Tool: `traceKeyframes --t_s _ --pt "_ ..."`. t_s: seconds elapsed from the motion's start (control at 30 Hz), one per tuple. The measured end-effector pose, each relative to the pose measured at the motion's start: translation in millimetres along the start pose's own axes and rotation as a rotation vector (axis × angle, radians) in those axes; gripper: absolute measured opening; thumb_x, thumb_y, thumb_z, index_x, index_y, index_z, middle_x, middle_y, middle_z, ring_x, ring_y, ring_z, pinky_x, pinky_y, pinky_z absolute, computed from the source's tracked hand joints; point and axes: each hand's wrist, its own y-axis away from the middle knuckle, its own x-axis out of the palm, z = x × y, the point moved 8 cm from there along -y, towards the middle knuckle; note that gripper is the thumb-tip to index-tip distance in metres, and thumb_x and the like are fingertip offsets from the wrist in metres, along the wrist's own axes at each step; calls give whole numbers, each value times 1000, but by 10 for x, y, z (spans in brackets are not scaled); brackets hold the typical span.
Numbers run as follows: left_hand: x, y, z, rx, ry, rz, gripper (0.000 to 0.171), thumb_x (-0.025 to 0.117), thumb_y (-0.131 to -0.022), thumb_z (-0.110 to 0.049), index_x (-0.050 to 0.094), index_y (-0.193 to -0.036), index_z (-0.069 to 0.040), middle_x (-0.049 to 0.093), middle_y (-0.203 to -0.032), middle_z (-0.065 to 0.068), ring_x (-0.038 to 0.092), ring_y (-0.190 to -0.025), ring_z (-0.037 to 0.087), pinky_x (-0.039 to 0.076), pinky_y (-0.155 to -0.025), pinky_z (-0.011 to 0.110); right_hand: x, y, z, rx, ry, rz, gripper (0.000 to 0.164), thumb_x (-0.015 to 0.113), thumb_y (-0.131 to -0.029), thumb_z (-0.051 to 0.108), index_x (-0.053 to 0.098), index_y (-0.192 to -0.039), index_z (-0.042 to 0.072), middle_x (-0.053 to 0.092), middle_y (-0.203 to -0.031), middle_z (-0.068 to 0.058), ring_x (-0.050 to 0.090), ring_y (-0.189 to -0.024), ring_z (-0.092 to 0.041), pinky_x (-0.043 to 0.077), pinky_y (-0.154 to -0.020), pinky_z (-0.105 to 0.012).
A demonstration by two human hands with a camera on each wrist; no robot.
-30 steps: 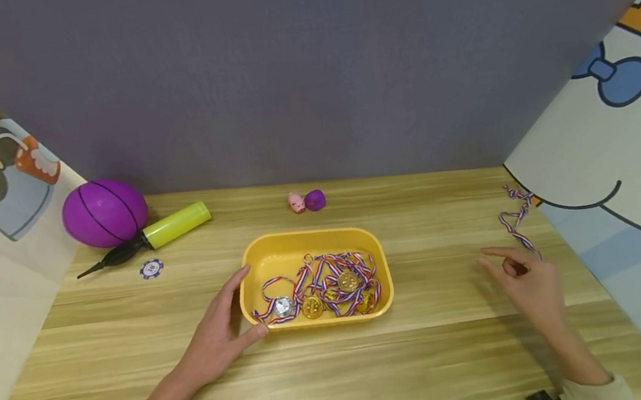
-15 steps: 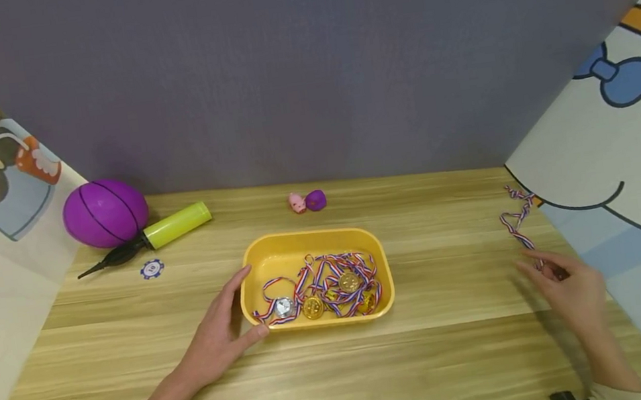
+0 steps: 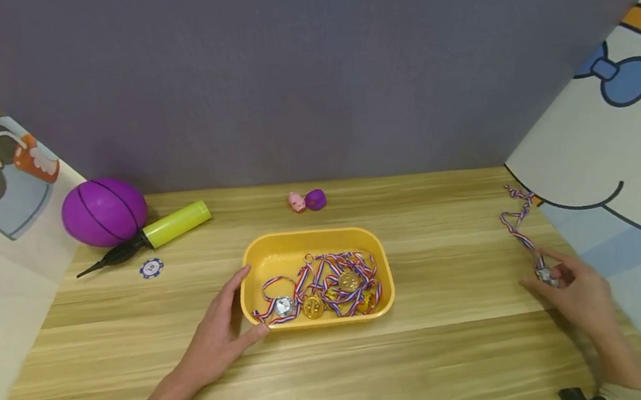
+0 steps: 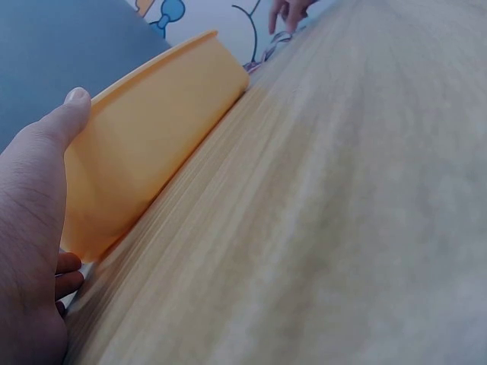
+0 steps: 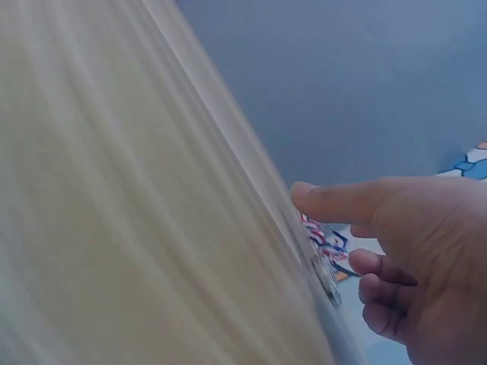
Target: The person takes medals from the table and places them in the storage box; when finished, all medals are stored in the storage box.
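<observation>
My left hand [image 3: 214, 340] holds the left end of a yellow plastic bin [image 3: 310, 240]. Its thumb is at the front rim, and other fingers reach along the side wall, as the left wrist view also shows the bin [image 4: 152, 129]. Inside lie several medals, among them a silver medal [image 3: 283, 306] and a gold medal [image 3: 312, 307], on tangled striped ribbons [image 3: 326, 269]. At the right, my right hand [image 3: 578, 295] is at another silver medal [image 3: 545, 274] with a striped ribbon [image 3: 518, 229]. In the right wrist view this medal [image 5: 326, 280] lies between thumb and loosely bent fingers, not gripped.
At the back left stand a purple ball [image 3: 104, 212] and a yellow-green hand pump [image 3: 176, 224] with a black nozzle. A poker chip [image 3: 151, 268] lies before them. Small pink [image 3: 297, 202] and purple toys [image 3: 316, 199] sit behind the bin. Walls [image 3: 305, 75] enclose the table's back and sides.
My right hand has moved right to the silver medal by the ribbon's near end, and the medal has come into sight. My left hand and the bin have stayed put.
</observation>
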Motion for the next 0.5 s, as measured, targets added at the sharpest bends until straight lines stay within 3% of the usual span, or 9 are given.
traceKeyframes --t_s 0.1,0.23,0.37,0.5 --pt "0 -2 0 2 0 1 109 90 -93 -38 21 -178 -30 34 -178 21 38 -158 52 32 -124 78 -18 -8 -90 2 23 41 77 95 -91 26 61 -153 -4 62 -80 -2 49 -67 -4 37 -65 -15" --pt "1 0 -1 6 4 0 110 90 -93 -37 21 -178 -29 34 -178 21 38 -158 51 32 -125 77 -36 -10 -222 32 71 125 71 88 -98 34 61 -150 -6 61 -81 2 48 -69 -5 38 -64 -19" --pt "2 7 4 1 1 -3 110 90 -93 -37 21 -178 -29 34 -178 21 38 -158 51 31 -125 78 -46 -21 -271 40 111 170 59 83 -102 36 67 -142 -6 67 -93 -2 47 -74 5 41 -63 -22" --pt "5 3 6 -3 -9 -3 110 89 -94 -38 21 -178 -30 34 -178 21 38 -158 51 31 -125 78 -75 -19 -268 38 110 144 52 83 -101 33 72 -136 -5 72 -95 -2 48 -77 16 44 -63 -19"
